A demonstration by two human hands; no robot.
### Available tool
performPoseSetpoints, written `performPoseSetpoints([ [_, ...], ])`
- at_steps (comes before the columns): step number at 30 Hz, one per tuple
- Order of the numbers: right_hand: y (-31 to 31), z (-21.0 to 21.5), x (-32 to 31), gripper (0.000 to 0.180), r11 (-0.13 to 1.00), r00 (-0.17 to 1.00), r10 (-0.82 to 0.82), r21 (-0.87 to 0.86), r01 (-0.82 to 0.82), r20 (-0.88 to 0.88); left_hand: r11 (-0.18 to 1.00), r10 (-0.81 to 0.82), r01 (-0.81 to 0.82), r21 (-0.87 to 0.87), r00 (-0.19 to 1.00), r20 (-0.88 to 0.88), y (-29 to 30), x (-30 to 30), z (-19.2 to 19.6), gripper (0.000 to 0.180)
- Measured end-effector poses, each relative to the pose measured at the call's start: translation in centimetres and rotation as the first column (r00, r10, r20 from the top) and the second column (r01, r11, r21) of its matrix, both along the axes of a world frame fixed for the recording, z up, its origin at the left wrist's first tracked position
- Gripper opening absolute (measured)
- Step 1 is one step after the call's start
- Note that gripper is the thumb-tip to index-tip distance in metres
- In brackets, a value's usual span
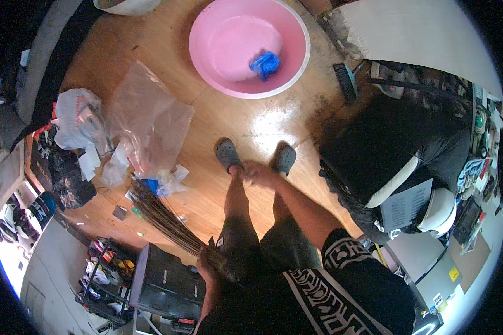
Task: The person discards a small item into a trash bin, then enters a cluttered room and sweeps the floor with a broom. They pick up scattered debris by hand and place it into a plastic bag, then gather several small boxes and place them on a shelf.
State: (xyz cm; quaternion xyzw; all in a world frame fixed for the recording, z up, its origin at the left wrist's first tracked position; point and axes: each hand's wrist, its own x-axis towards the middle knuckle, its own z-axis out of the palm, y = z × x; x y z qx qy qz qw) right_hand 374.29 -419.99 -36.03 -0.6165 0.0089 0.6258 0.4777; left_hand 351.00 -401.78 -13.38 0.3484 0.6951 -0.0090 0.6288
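Note:
My left hand [208, 267] is wrapped around the bound end of a stick broom [165, 219], a bundle of long thin brown sticks. The sticks slant away to the left, and their tips reach the floor beside crumpled plastic and small scraps. Stretched forward between my lower legs, my right hand [257, 174] is blurred, and whether its fingers are apart or closed does not show. It is nearest to my grey clogs [227, 152]. A large clear plastic bag [145, 111] lies flat on the floor past the broom's tips.
Ahead stands a pink basin [221, 53] with a crumpled blue item [265, 65] inside. A brush [345, 82] lies right of it. White plastic bags [79, 118] sit at left, a black case [167, 282] at lower left. Black-covered furniture [391, 139] with a white helmet [439, 211] flanks the right.

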Motion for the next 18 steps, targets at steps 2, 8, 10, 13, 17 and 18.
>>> performPoseSetpoints([
  [2, -1.0, -3.3, 4.6, 0.066, 0.994, 0.992, -0.105, -0.024, 0.103, -0.066, 0.948, -0.305, 0.312, 0.056, 0.947, -0.104, -1.2, -1.3, -0.3, 0.027],
  [8, -0.7, -13.9, 16.4, 0.086, 0.806, 1.000, 0.028, -0.591, -0.031, -0.014, 0.953, -0.284, 0.303, 0.033, 0.921, -0.266, -7.3, -1.5, 1.6, 0.039],
  [10, -1.0, -16.4, 17.1, 0.071, 0.826, 0.977, -0.208, -0.529, 0.196, 0.037, 0.888, -0.416, 0.458, 0.048, 0.844, -0.339, -8.8, -0.6, 2.1, 0.044],
  [13, -0.4, -19.3, 18.1, 0.052, 0.493, 0.507, -0.862, -0.227, 0.840, 0.003, 0.994, -0.106, 0.112, -0.005, 0.931, -0.349, -10.8, 0.8, 3.5, 0.042],
  [17, -1.6, -20.6, 20.6, 0.041, 0.298, 0.273, -0.949, -0.170, 0.939, -0.155, 0.879, -0.444, 0.476, -0.022, 0.802, -0.400, -11.7, 1.9, 3.5, 0.037],
  [18, -2.4, -20.7, 20.9, 0.040, 0.358, 0.382, -0.921, -0.218, 0.908, 0.079, 0.923, -0.364, 0.385, -0.017, 0.856, -0.367, -11.8, 1.9, 3.1, 0.036],
])
